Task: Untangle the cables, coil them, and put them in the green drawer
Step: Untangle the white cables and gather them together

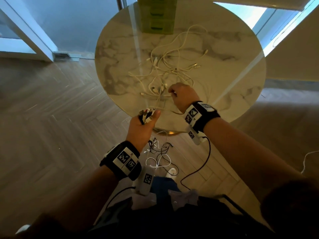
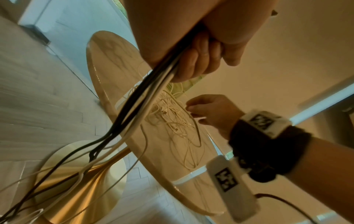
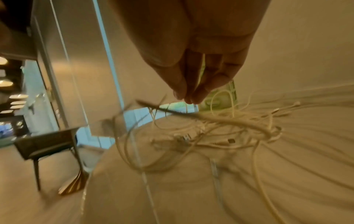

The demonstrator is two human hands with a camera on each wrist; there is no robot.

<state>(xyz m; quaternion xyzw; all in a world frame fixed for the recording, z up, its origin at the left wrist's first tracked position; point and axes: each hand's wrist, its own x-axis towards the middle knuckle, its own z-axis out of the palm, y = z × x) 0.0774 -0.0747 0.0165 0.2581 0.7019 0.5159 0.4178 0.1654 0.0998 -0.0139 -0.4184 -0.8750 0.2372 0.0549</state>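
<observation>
The left hand (image 1: 141, 128) grips a bundle of cables (image 2: 145, 91) off the table's near edge, while the right hand (image 1: 183, 97), fingers together, pinches a white cable (image 1: 174, 96) over that edge.

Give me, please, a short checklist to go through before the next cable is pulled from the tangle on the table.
1. Left hand grips the gathered bundle of cables firmly: ok; fingers are curled round it.
2. Bundle ends clear of the floor: not ok; they trail down onto the floor cables.
3. Right hand has one single cable: cannot tell; fingertips pinch over the white tangle, but the wrist view is blurred.
4. Tangle lies fully on the marble table: ok.
5. Green drawer unit open to receive coils: cannot tell; the view is dim and cropped.
</observation>
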